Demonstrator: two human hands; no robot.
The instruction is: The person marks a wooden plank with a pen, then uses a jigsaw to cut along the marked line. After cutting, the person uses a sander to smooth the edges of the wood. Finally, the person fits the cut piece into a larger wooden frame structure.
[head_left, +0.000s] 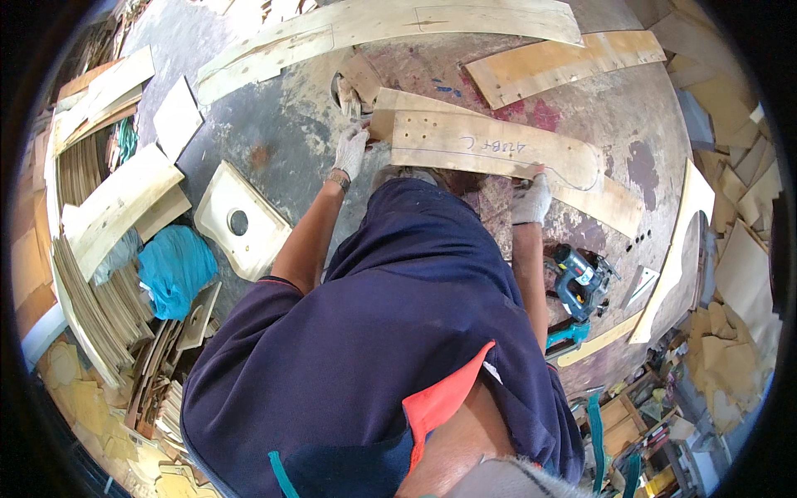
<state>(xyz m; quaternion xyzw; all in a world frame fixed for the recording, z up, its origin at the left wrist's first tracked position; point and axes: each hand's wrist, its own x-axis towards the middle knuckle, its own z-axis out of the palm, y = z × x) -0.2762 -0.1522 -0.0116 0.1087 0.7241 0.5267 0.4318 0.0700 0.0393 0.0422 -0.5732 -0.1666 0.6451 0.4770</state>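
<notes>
A long plywood board [498, 143] with small holes, handwritten marks and a curved pencil line at its right end lies in front of me. Beneath it, at a slant, another plywood board [614, 207] sticks out at the right and upper left. My left hand [352, 153], in a white glove, closes its fingers at the boards' left end. My right hand [531, 202], also gloved, grips the near edge of the marked board toward its right end, fingertips on top. The undersides of both hands are hidden.
A jigsaw [581, 278] rests on the floor at right, beside a teal tool [568, 335]. Long plywood strips [382, 31] lie at the far side. At left are a panel with a round hole [241, 221], a blue bag [176, 270] and stacked plywood [98, 303].
</notes>
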